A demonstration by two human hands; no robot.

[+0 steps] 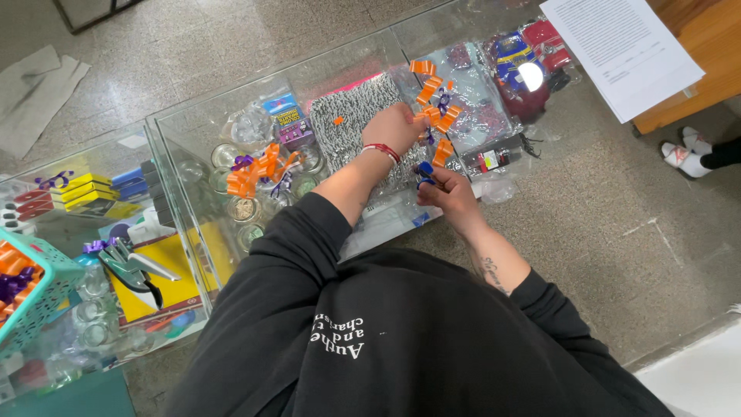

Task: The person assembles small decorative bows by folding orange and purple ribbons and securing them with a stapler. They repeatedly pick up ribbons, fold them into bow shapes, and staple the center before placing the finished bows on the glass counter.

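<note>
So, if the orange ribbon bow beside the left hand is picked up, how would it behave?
The orange ribbon bow looks thin and curled, so it is probably light and floppy. Its loose loops would likely crush if squeezed. It seems unlikely to roll.

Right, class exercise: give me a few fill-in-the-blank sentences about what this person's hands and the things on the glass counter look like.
1. The left hand holds curled ribbon that is purple and ____.
2. The right hand grips a small ____ object.
3. The left wrist wears a red and white ____.
4. The teal basket sits at the picture's ____ edge.

Missing words: orange; blue; bracelet; left
</note>
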